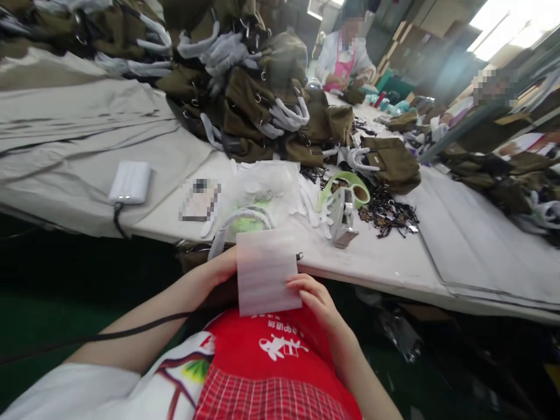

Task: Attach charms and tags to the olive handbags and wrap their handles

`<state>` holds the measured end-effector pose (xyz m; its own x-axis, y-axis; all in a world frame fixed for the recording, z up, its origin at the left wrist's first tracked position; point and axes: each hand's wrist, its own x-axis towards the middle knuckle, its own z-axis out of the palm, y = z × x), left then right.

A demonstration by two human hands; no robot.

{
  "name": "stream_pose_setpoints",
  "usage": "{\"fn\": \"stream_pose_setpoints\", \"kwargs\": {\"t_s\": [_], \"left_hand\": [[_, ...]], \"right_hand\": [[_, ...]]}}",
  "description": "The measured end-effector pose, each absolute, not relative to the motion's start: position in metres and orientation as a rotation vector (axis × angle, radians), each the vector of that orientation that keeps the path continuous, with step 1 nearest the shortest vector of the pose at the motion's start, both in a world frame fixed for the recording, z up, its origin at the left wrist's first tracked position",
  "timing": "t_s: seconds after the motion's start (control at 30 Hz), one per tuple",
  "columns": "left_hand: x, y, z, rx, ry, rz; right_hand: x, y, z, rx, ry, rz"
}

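A square, translucent white sheet (268, 274) is in front of my red apron, at the table's near edge. My right hand (311, 291) grips the sheet's right edge, fingers bent over its front. The sheet covers most of my left hand (231, 262), so its fingers are hidden. Just beyond the sheet lies a curved, grey-wrapped bag handle (219, 238), and part of a dark bag (192, 256) shows below the table edge. A tape dispenser (343, 216) stands to the right, beside a roll of pale green tape (359, 191).
Olive bags (249, 111) with wrapped handles are heaped across the back. On the table (376, 256) are a white power bank (130, 182), a phone (200, 201), clear plastic (271, 181) and a pile of black straps with metal parts (389, 213). Another person (345, 58) works at the back.
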<state>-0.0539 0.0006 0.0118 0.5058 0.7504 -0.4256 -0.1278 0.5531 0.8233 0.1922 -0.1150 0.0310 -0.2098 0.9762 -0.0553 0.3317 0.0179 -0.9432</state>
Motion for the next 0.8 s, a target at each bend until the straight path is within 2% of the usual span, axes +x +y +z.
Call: {"fn": "stream_pose_setpoints", "kwargs": {"t_s": [0.17, 0.33, 0.47, 0.6, 0.8], "left_hand": [[-0.056, 0.002, 0.008, 0.647, 0.885, 0.480], [-0.063, 0.012, 0.019, 0.475, 0.908, 0.423], [-0.064, 0.019, 0.032, 0.408, 0.939, 0.377], [-0.056, 0.018, 0.036, 0.460, 1.023, 0.409], [-0.046, 0.009, 0.038, 0.648, 1.107, 0.444]], "right_hand": [[0.202, -0.120, 0.006, -1.733, -1.085, 0.885], [0.233, -0.128, -0.005, -1.635, -0.996, 1.083], [0.243, -0.130, -0.004, -1.702, -1.122, 1.062], [0.220, -0.123, -0.003, -1.665, -1.282, 1.188], [0.186, -0.095, 0.001, -1.687, -1.013, 1.300]]}}
